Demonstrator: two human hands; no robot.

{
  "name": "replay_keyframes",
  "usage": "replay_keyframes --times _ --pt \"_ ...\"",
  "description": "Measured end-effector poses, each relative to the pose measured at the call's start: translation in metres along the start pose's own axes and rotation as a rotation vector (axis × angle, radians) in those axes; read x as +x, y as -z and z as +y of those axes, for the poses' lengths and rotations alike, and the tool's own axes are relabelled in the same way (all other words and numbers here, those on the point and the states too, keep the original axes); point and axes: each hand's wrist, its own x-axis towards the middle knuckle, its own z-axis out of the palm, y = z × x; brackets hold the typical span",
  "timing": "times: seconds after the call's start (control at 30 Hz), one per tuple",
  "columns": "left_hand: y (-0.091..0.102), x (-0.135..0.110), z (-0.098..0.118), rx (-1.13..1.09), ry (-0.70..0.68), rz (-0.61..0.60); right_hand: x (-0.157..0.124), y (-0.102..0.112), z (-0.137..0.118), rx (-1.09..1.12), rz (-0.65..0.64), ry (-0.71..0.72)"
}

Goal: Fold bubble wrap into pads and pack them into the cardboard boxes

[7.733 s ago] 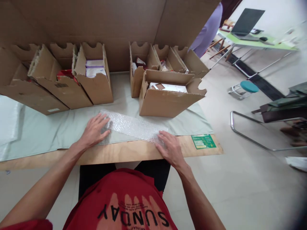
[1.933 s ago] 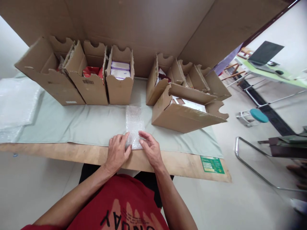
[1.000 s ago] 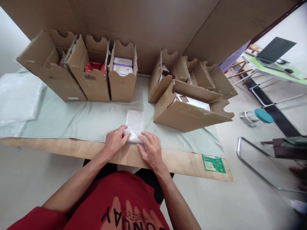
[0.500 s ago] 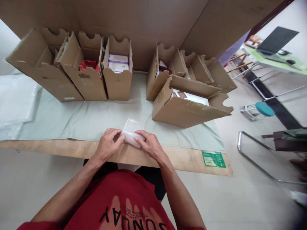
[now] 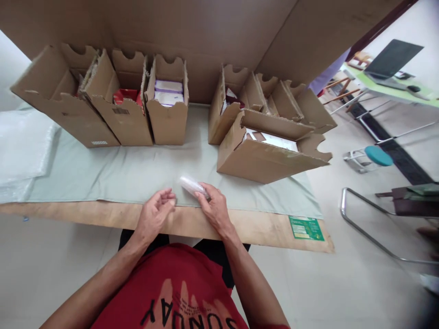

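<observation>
Clear bubble wrap, wound into a narrow roll (image 5: 192, 185), at or just above the pale green cloth (image 5: 113, 178), near the middle of the desk's (image 5: 116, 212) front edge. Right hand (image 5: 216, 205): fingers clamped on the roll's right end. Left hand (image 5: 154, 214): just beside the roll but apart from it, over the front edge, fingers loosely curled, nothing visible in them. Progress, judged: rolling looks done or nearly so, shape is compact. No tape or fastening visible, blur limits detail. Roll not yet released. Can't tell if anything's inside. Flat bubble wrap sheets (image 5: 24, 146) stacked at the desk's left end, look unused. Three upright cartons (image 5: 123, 125) toward back left; middle one has something red (image 5: 126, 97), right one purple-edged white boxes (image 5: 169, 97). More cartons (image 5: 218, 123) back right; another carton (image 5: 267, 160) ahead of them, nearer the front edge, holds a white box (image 5: 270, 140). Green label (image 5: 307, 228), front right corner.
</observation>
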Motion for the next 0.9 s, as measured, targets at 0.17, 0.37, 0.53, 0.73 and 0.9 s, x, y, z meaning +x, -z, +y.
replay_keyframes --times 0.17,0.37,0.53,0.73,0.9 --pt "-0.014 -0.005 0.010 -0.327 0.055 -0.184 -0.021 0.003 -0.018 0.333 -0.139 -0.101" --pt "-0.023 -0.013 0.026 0.256 -0.294 -0.323 -0.035 0.051 -0.018 0.336 -0.145 -0.042" --pt "-0.042 -0.019 0.025 0.486 -0.618 -0.432 -0.037 0.092 -0.027 0.063 -0.298 0.030" --pt "-0.064 0.013 0.072 0.510 -0.880 -0.327 -0.034 0.168 -0.040 0.018 0.021 -0.003" --pt "-0.111 0.069 0.126 0.603 -1.134 -0.231 0.020 0.237 -0.045 0.374 0.465 0.076"
